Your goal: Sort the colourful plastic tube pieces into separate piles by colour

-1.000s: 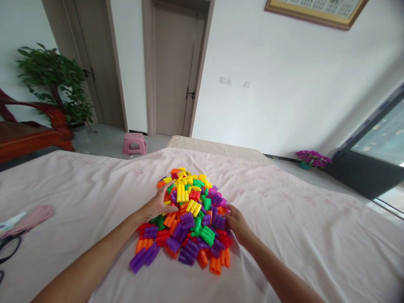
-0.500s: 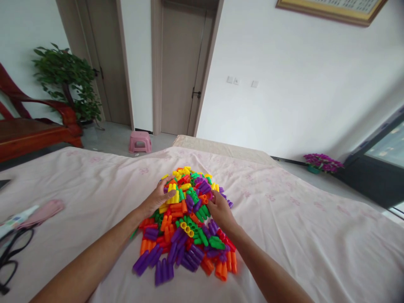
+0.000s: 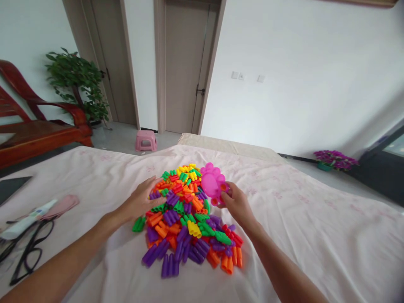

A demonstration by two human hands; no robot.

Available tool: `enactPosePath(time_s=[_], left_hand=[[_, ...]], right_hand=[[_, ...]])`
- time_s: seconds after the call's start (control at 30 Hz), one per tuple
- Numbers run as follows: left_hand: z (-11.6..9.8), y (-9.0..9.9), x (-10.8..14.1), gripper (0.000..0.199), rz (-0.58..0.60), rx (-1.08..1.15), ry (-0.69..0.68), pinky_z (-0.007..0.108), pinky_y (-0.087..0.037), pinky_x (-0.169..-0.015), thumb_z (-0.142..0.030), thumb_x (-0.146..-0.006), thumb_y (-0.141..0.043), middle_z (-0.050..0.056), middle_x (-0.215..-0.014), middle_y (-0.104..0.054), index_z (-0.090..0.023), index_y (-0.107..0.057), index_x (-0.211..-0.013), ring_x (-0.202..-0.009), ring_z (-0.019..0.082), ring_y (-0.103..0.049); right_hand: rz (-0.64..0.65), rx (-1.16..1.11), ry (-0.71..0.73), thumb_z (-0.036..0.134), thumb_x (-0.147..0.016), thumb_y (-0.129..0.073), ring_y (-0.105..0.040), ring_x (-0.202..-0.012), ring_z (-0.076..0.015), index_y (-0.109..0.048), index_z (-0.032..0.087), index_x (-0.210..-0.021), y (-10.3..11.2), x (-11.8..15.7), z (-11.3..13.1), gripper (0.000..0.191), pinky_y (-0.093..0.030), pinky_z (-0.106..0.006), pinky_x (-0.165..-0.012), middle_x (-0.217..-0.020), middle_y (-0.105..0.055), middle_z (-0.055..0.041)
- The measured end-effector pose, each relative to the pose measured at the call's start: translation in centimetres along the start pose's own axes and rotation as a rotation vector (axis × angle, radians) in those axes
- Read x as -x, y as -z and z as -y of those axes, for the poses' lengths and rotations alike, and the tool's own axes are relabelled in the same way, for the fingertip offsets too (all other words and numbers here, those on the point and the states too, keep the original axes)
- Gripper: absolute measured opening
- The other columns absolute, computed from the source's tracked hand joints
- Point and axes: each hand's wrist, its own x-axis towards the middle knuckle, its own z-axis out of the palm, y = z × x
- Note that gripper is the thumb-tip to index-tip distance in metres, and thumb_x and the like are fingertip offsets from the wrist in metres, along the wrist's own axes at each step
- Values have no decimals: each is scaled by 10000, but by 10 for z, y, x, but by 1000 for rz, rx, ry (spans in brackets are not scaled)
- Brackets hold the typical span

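Observation:
A heap of small plastic toy pieces (image 3: 193, 229) in purple, orange, green, red and yellow lies on the cloth-covered surface; most are short tubes joined side by side. At the heap's left edge rests my left hand (image 3: 142, 202), fingers apart and touching the pieces, with nothing gripped. My right hand (image 3: 237, 204) pinches a bright pink scalloped plastic piece (image 3: 208, 184) by its lower right side, raised over the heap's right edge. Orange round ends show on the pink piece close to my thumb; whether they belong to a separate part I cannot tell.
Black-framed glasses (image 3: 29, 251), a white tube (image 3: 30, 221) and a pink cloth item (image 3: 67, 205) lie to the left, with a dark flat object (image 3: 14, 187) behind. A wooden chair (image 3: 41, 126) and a pink stool (image 3: 146, 140) stand beyond the pale cloth (image 3: 299, 235).
My right hand has lifted the pink piece out of the heap, towards the right. My left hand has drawn back leftward, off the yellow piece. The view has shifted slightly.

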Motion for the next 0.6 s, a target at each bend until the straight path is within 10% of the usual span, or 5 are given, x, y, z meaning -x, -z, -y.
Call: enactPosePath(time_s=[0.27,0.6], left_hand=[[-8,-68,94,1300,69,-257,-204,659,-262,-1133,-521,-466,-883,96,-1667,-158,-453,-206,-1574,-1463,490,-225],[-25,-91,73,1031,9,-265,-137,620,-333,-1105,-413,-632,-785,110,-1651,-169,-388,-323,-1553,-1420,459,-313]], right_hand=[[-143,-218,-426,488,-633,-746,-723,-729,-274,-612,186,-1084,99,108,-84,559,-614,-389,-619,-834,-713,-104],[-1,-280,-346,492,-748,-634,-627,-557,-192,-594,209,-1018,7,127,-74,393,-518,-304,-513,-675,-645,-10]])
